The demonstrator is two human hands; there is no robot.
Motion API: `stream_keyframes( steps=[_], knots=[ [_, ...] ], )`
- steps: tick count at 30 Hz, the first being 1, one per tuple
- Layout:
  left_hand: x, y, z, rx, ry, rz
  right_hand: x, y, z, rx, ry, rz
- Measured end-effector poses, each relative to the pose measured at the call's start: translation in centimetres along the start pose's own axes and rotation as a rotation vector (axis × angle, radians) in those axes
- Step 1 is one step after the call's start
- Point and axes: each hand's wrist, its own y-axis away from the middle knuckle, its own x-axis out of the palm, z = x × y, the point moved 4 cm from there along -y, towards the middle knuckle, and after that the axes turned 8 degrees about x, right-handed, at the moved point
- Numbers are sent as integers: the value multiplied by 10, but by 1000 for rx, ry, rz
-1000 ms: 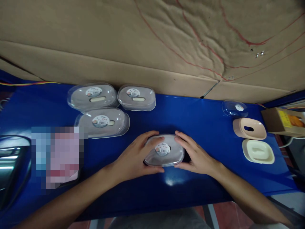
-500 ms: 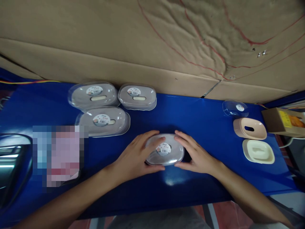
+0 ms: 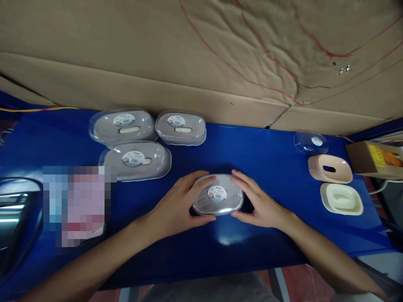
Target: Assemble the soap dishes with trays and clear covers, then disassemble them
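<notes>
A grey oval soap box (image 3: 225,204) with a clear lid and a round label stands near the middle of the table's front. My left hand (image 3: 181,203) is closed around its left end, the thumb on the near side and one finger over the top. On the right end, my right hand (image 3: 260,203) grips it with the thumb in front and fingers along the far edge. The label faces up and shows fully between the hands. The box's lower part is mostly hidden.
Three similar lidded soap boxes (image 3: 138,164) sit at the back left. At the right lie a clear lid (image 3: 305,144), a pink slotted tray (image 3: 341,170), a cream dish (image 3: 354,206) and a cardboard box (image 3: 362,159). A blurred-out item (image 3: 85,197) and a dark shiny object (image 3: 15,226) are left.
My left finger on top has shifted slightly off the label, which shows more fully. Both hands stay on the soap box, and the other items are unmoved.
</notes>
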Motion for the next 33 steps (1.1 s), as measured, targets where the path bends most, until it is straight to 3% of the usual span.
stream_keyframes(
  steps=[7,14,20,24,27,33],
  knots=[
    [-10,-5,-2,-10,-101,-38,2,2,-4,16,23,-46],
    [-30,-11,-4,-28,-488,-211,3,2,-3,14,88,-67],
    [-32,-8,-13,69,-696,-300,3,2,-1,0,102,-77],
    [-20,-7,-20,191,-680,-191,4,2,-2,8,109,-78],
    [-13,-8,-21,178,-685,-91,4,1,-3,15,117,-77],
    [-14,-9,-25,114,-702,-91,4,1,-1,15,134,-74]
  ],
)
